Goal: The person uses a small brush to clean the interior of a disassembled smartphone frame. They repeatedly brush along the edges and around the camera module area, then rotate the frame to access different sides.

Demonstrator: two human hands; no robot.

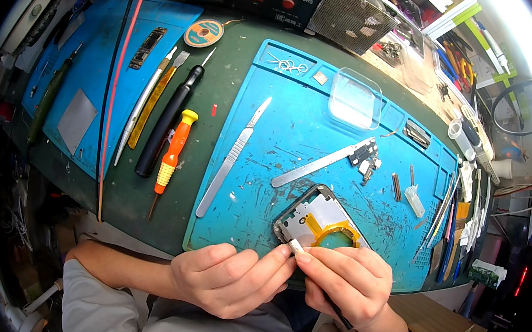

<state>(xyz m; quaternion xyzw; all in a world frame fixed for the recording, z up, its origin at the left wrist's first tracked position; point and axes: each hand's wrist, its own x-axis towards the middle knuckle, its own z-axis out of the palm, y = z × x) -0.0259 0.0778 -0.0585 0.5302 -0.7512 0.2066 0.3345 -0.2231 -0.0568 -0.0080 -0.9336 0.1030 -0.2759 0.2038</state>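
Close to the mat's near edge, both hands are closed in pinches that meet. My right hand (pixel 351 279) grips a small silvery-white piece (pixel 296 246) between thumb and forefinger. My left hand (pixel 231 279) pinches at that piece's left side, its fingertips touching it. A thin black rod-like thing (pixel 339 312) sticks out below my right hand; its other end is hidden. Just beyond the fingertips lies an opened phone frame (pixel 321 206) with a grey metal plate. An amber tape ring (pixel 338 229) rests on it, partly covered by my right hand.
The blue mat (pixel 259 165) holds a scalpel (pixel 234 156), a flat metal blade (pixel 314 169) beside small boards (pixel 365 158), and a clear plastic box (pixel 356 99). An orange screwdriver (pixel 174 150) and several slim tools lie left. Cables (pixel 117 85) hang across the left mat. Tweezers (pixel 445 217) line the right.
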